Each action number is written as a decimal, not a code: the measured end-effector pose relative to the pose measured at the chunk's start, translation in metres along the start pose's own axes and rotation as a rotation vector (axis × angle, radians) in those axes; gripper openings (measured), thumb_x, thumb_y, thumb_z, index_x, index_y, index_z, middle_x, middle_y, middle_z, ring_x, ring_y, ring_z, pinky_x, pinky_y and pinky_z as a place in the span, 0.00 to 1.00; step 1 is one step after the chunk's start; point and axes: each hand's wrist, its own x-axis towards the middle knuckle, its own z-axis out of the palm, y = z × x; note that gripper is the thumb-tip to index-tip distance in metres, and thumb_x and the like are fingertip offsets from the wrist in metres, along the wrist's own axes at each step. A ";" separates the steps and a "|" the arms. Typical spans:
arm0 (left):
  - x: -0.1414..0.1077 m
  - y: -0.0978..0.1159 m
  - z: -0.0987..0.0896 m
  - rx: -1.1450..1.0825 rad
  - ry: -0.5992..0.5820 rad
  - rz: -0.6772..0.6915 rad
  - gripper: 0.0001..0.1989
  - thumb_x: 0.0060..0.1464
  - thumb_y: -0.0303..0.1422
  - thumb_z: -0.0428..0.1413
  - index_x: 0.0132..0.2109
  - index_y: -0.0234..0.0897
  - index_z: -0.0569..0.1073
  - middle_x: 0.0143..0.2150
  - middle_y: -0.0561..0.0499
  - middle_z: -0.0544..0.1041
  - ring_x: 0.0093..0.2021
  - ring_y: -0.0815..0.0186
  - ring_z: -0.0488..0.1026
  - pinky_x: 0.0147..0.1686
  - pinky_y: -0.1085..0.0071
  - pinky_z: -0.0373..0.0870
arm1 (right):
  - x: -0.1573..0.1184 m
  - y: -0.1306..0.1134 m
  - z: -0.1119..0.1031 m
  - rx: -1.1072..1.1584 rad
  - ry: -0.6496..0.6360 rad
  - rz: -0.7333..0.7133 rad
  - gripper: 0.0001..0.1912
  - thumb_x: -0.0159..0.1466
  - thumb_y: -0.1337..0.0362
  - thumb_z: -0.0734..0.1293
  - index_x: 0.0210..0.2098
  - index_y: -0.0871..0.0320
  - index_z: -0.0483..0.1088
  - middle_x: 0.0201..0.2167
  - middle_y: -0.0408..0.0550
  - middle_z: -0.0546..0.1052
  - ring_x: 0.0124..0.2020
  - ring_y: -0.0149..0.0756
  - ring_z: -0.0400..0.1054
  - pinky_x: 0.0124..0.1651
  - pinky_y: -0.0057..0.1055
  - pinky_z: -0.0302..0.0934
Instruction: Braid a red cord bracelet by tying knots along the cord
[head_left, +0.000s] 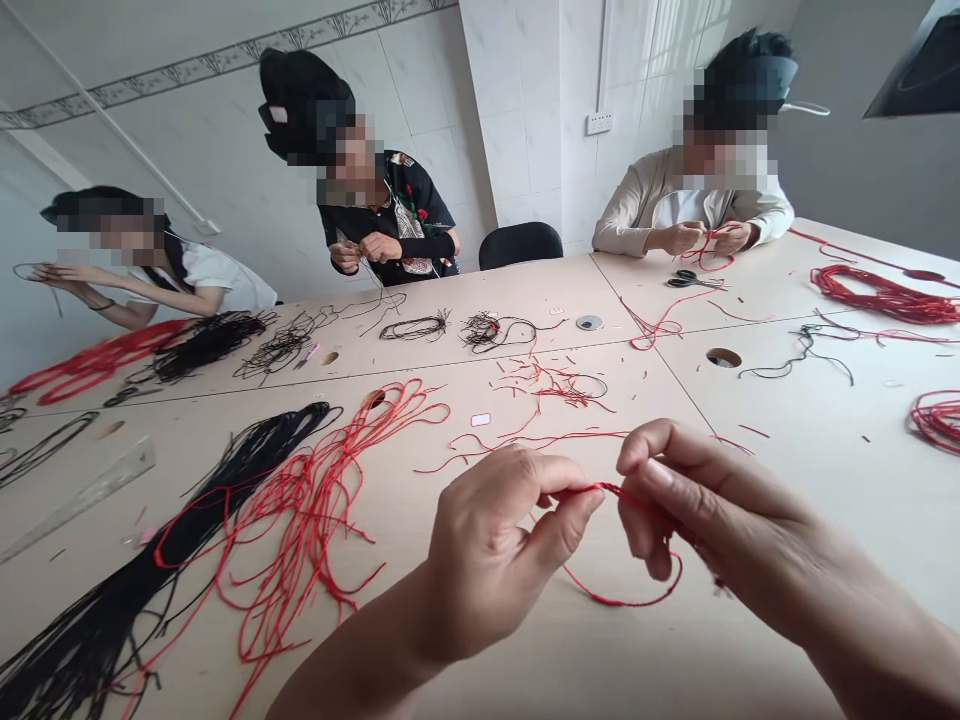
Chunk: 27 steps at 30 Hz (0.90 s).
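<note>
While pinched, red cord [592, 490]: being held sideways
left hand [487, 560]: being clamped on it
right hand [705, 510]: being clamped nearer its loop [622, 600]

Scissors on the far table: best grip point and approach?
Take the black handle loops of the scissors from above, coming in from the left. They lie flat with the blades pointing right, so the fingers stay off the metal and clear of the red cord just nearer.
</note>
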 end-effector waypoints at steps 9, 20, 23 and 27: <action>0.000 0.001 0.006 -0.031 -0.069 0.040 0.05 0.58 0.26 0.61 0.35 0.39 0.76 0.30 0.53 0.83 0.28 0.70 0.76 0.29 0.74 0.71 | 0.008 0.007 0.000 -0.024 0.087 -0.028 0.12 0.67 0.53 0.70 0.37 0.56 0.76 0.30 0.45 0.78 0.31 0.30 0.72 0.35 0.26 0.69; -0.001 -0.004 0.001 0.111 0.048 0.158 0.06 0.57 0.24 0.61 0.39 0.41 0.77 0.30 0.53 0.82 0.28 0.68 0.76 0.32 0.72 0.72 | 0.008 0.010 -0.006 0.161 0.007 0.101 0.15 0.67 0.52 0.69 0.32 0.57 0.71 0.22 0.38 0.72 0.23 0.24 0.65 0.24 0.20 0.58; -0.001 -0.006 -0.002 0.172 0.001 0.271 0.11 0.56 0.22 0.60 0.42 0.43 0.80 0.34 0.50 0.84 0.32 0.64 0.78 0.37 0.68 0.74 | 0.009 0.010 -0.005 0.180 -0.145 0.208 0.22 0.68 0.48 0.66 0.28 0.60 0.71 0.23 0.43 0.72 0.21 0.25 0.65 0.22 0.22 0.58; -0.002 -0.006 -0.003 0.214 -0.067 0.298 0.10 0.56 0.24 0.60 0.42 0.43 0.81 0.34 0.48 0.84 0.34 0.61 0.80 0.37 0.66 0.74 | 0.010 0.014 -0.002 0.171 -0.059 0.178 0.20 0.66 0.48 0.68 0.32 0.61 0.74 0.24 0.42 0.71 0.21 0.25 0.64 0.23 0.22 0.58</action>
